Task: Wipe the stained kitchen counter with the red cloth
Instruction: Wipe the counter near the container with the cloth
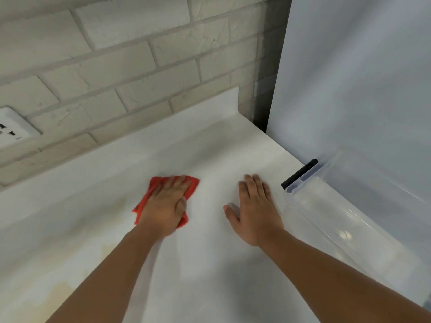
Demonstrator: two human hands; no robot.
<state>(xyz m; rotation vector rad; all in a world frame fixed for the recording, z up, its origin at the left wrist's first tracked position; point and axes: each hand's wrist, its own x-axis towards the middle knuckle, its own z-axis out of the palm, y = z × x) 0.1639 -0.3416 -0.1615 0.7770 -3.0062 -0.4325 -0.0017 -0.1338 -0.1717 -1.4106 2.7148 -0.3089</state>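
Observation:
My left hand (166,206) presses flat on the red cloth (155,186), which lies crumpled on the pale kitchen counter (210,264). Red edges of the cloth stick out around the fingers and wrist. Faint yellowish stains (109,249) mark the counter to the left of the cloth and toward the near left corner. My right hand (255,210) rests palm down on the bare counter to the right, fingers spread, holding nothing.
A clear plastic bin (349,213) with a black latch (299,173) stands at the counter's right edge, close to my right hand. A white brick wall (140,66) with a socket (11,129) runs behind. A grey-white panel (361,78) rises at right.

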